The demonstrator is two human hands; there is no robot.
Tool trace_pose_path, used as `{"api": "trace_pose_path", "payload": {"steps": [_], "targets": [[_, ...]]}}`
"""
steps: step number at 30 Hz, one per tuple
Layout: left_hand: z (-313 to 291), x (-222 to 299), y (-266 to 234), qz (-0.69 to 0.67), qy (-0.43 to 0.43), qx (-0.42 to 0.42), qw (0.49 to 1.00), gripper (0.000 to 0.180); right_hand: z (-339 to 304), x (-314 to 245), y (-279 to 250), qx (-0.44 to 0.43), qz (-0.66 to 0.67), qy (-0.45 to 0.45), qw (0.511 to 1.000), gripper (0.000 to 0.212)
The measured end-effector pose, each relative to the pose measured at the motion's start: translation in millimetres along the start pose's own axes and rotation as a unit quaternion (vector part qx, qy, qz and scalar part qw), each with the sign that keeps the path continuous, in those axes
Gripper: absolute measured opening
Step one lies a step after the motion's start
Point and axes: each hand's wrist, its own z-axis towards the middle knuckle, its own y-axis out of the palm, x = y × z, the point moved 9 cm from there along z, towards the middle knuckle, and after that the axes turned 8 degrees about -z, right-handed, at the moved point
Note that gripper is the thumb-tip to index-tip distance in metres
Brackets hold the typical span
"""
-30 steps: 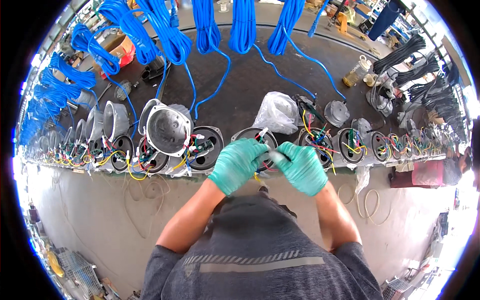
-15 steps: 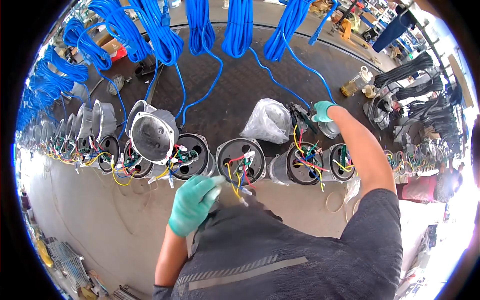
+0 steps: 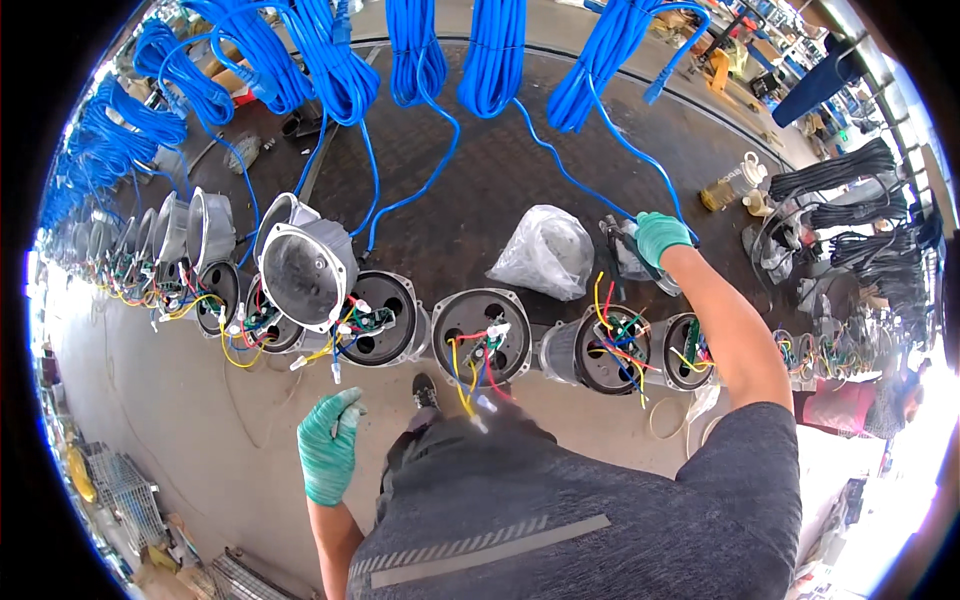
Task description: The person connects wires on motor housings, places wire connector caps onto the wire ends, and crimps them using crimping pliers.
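My left hand [image 3: 328,447], in a green glove, hangs over the floor in front of the bench, its fingers curled and nothing visible in them. Across the bench, my gloved right hand [image 3: 660,236] is closed beside dark-handled pliers [image 3: 613,262] and over a grey metal piece; its grip is hidden. Nearest the middle stands a round motor housing [image 3: 483,338] with red, yellow and blue wires [image 3: 466,385] coming out. To its right, another wired housing [image 3: 596,352] lies tilted. A clear plastic bag [image 3: 545,250] sits behind them, left of the pliers.
Coiled blue cables [image 3: 492,60] hang along the far edge, their ends trailing onto the dark bench [image 3: 430,215]. An open grey metal shell [image 3: 302,275] rests on housings at left. A bottle [image 3: 735,182] stands at far right, near black cable coils [image 3: 838,170].
My left hand has drawn away from the middle housing, leftward and down, its fingers curling. My right hand has shifted slightly and moved down over the pliers area. The view has shifted a little.
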Motion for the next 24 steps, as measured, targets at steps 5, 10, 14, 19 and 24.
{"api": "trace_pose_path", "payload": {"steps": [5,10,14,19,24], "targets": [[23,22,16,0.002,0.031,-0.054,0.998,0.022,-33,28,-47,0.059,-0.029,0.053,0.996,0.025],[32,55,28,-0.008,0.095,-0.108,0.99,0.022,-77,36,-131,0.104,0.012,0.053,0.993,0.031],[41,101,44,-0.011,0.157,-0.16,0.974,0.024,-109,33,-186,0.135,0.426,-0.042,0.894,0.043],[61,156,74,-0.1,0.264,-0.223,0.933,0.077,-110,-24,-198,0.052,0.705,-0.09,0.701,0.046],[88,172,106,-0.439,0.167,-0.338,0.816,0.104,-175,-183,-266,-0.111,0.838,-0.379,0.375,0.04]]}}
